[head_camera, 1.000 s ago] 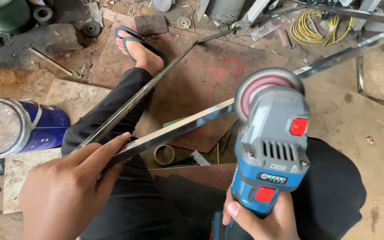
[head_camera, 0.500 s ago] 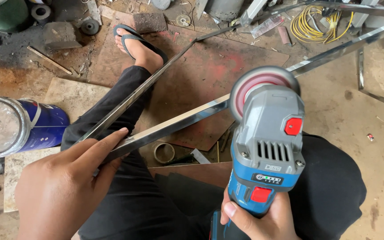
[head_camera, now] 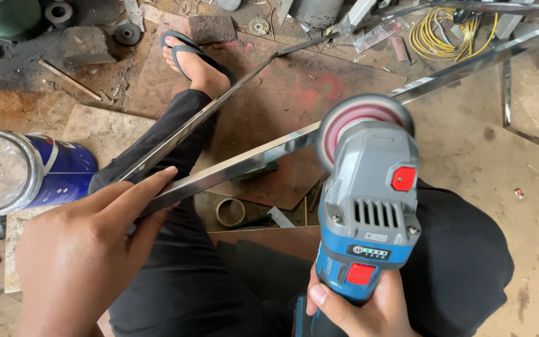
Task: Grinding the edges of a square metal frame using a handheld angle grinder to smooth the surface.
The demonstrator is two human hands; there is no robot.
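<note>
My left hand (head_camera: 85,253) grips the near end of a shiny square steel bar (head_camera: 251,161) that runs diagonally up to the far right. A second thin steel bar (head_camera: 182,132) lies beside it over my black-trousered leg. My right hand (head_camera: 360,306) holds the handle of a blue and grey cordless angle grinder (head_camera: 369,209) with red buttons. Its round red-centred disc (head_camera: 360,125) sits against the steel bar about halfway along. My foot in a flip-flop (head_camera: 191,56) rests on the floor beyond.
A blue tin with a silver lid (head_camera: 23,171) lies at the left. A roll of tape (head_camera: 230,212) sits under the bar. Yellow cable (head_camera: 447,34), metal scraps and a rusty board (head_camera: 319,81) cover the dirty concrete floor.
The grinder has shifted slightly left and down along the bar. My left hand stays clamped on the bar's near end.
</note>
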